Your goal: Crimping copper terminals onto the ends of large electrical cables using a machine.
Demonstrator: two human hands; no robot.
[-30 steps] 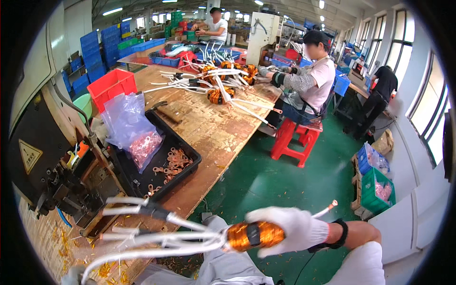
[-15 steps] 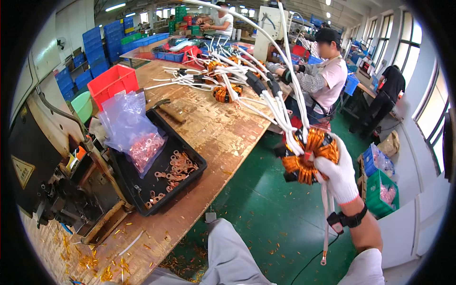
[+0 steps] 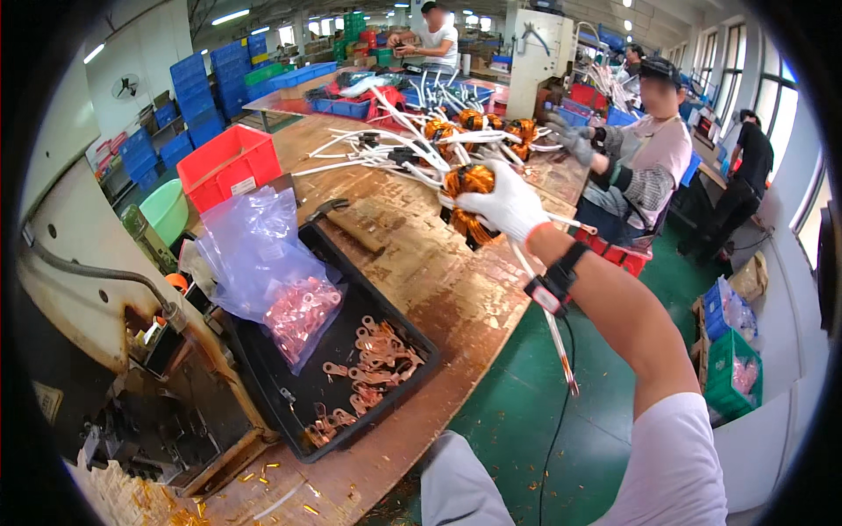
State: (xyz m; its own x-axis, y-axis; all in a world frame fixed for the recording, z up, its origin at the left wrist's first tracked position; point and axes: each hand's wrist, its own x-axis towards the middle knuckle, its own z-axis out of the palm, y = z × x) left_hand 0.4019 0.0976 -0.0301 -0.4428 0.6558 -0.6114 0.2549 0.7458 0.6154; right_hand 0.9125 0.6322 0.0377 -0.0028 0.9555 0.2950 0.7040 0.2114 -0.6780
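My right hand (image 3: 507, 202), in a white glove, is closed around a ring-shaped coil (image 3: 471, 181) wound with orange-copper wire. It holds the coil over the table's right part, beside a heap of similar coils (image 3: 474, 121) with thick white leads. Whether the held coil touches the table is hidden by my hand. White leads (image 3: 549, 326) hang from it below my wrist, past the table edge, with bare copper showing at the lower end. My left hand is out of view.
A black tray (image 3: 303, 451) with copper ring lugs (image 3: 379, 361) and a plastic bag (image 3: 250, 254) of lugs stands nearby. Beyond it are a hammer (image 3: 351, 226), a red bin (image 3: 230, 167) and a green bowl (image 3: 165, 212). A machine (image 3: 92, 254) stands left; a co-worker (image 3: 653, 149) sits right.
My right hand has carried the coil from above the floor at the right, forward and left, to the heap on the table. The view has shifted as well.
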